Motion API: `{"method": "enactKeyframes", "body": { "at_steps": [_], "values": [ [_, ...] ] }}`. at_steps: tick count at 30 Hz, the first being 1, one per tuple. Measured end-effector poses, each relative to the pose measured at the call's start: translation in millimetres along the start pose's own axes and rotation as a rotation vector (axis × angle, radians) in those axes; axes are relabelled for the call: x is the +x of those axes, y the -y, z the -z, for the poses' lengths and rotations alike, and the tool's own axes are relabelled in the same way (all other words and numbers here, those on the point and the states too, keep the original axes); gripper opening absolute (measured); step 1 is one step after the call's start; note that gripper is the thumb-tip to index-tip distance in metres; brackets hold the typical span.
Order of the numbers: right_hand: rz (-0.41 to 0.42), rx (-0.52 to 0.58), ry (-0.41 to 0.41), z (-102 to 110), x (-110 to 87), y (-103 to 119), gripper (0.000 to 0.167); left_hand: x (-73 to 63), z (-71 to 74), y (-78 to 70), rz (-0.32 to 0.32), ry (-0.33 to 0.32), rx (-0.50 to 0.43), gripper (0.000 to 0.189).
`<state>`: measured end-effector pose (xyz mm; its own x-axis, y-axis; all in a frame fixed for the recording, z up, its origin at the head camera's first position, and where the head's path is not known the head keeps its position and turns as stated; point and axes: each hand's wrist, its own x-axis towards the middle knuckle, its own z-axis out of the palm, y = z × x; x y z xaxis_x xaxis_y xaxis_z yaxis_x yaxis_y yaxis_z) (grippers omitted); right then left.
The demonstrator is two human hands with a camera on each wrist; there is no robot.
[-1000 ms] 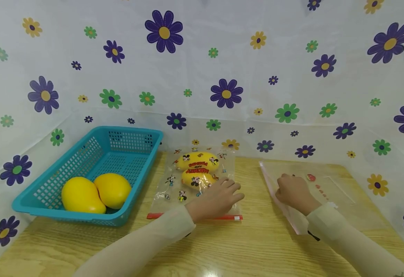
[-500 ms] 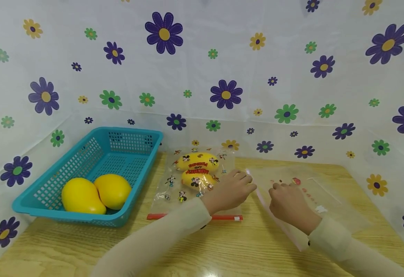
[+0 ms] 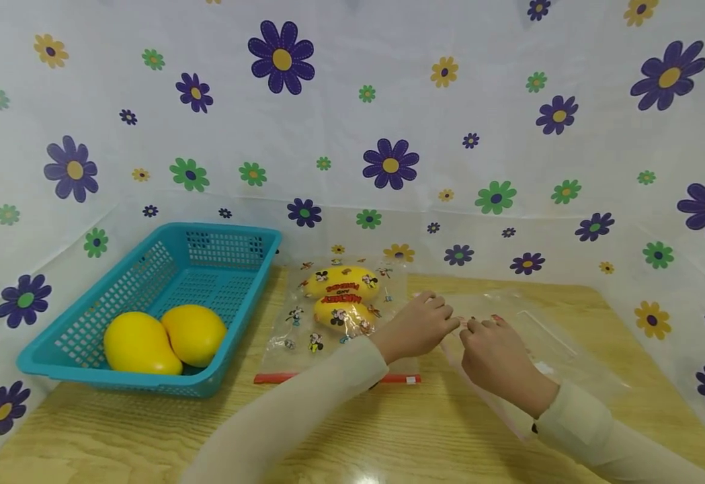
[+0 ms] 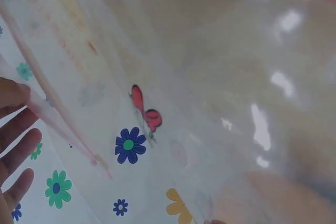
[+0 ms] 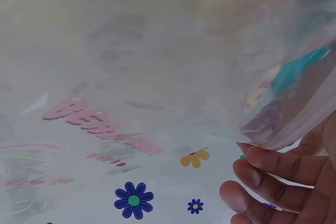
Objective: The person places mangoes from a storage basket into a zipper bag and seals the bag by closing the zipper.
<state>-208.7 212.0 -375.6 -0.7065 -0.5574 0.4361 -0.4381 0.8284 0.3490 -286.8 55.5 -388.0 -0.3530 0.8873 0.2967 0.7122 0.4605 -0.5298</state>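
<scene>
My left hand point(image 3: 420, 327) pinches the pink zip edge of a clear zip bag point(image 3: 560, 359) between thumb and forefinger; the left wrist view shows the other fingers of that hand point(image 4: 18, 150) loosely spread. Close beside it, my right hand point(image 3: 500, 363) also pinches the bag's edge, its fingers curled in the right wrist view. The bag carries faint pink lettering point(image 5: 100, 124) and small red prints. Left of my hands lies a second clear zip bag point(image 3: 279, 349) with cartoon prints and a red slider strip point(image 3: 276, 378). Inside it are two yellow mangoes point(image 3: 346, 282).
A teal plastic basket point(image 3: 252, 302) stands on the left, with two yellow mangoes point(image 3: 140, 343) at its near end. Everything rests on a wood-grain table point(image 3: 352, 437). A white flower-print sheet point(image 3: 328, 114) encloses the back and sides.
My left hand has moved right from over the printed bag to the clear bag's edge. The clear bag's zip edge has been pulled left and lifted, and my right hand has shifted slightly left.
</scene>
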Motion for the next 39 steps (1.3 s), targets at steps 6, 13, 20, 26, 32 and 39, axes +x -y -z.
{"method": "enactKeyframes", "body": {
  "at_steps": [6,13,20,26,32,39],
  "values": [
    [0.007,0.011,-0.034,-4.6,-2.8,0.0,0.032,-3.4,-0.9,1.6,0.026,-0.070,-0.036,0.016],
    [-0.058,0.124,-0.109,-8.2,-5.3,-3.2,0.036,-10.1,-10.8,3.9,0.090,-0.273,-0.065,0.012],
    [-0.015,0.087,-0.266,-5.9,-2.8,-5.2,0.023,-14.5,-9.0,3.4,0.137,-0.428,-0.055,0.010],
    [0.054,-0.025,-0.346,3.9,0.2,-3.7,0.027,-14.5,-7.8,4.1,0.119,-0.455,-0.031,0.012],
    [0.005,-0.041,-0.173,17.0,-3.1,1.3,0.016,-16.5,-10.6,7.6,0.165,-0.506,-0.030,0.009],
    [-0.082,0.006,-0.057,26.0,-6.6,4.2,0.030,-17.3,-11.2,9.2,0.157,-0.478,-0.041,0.008]
  ]
}}
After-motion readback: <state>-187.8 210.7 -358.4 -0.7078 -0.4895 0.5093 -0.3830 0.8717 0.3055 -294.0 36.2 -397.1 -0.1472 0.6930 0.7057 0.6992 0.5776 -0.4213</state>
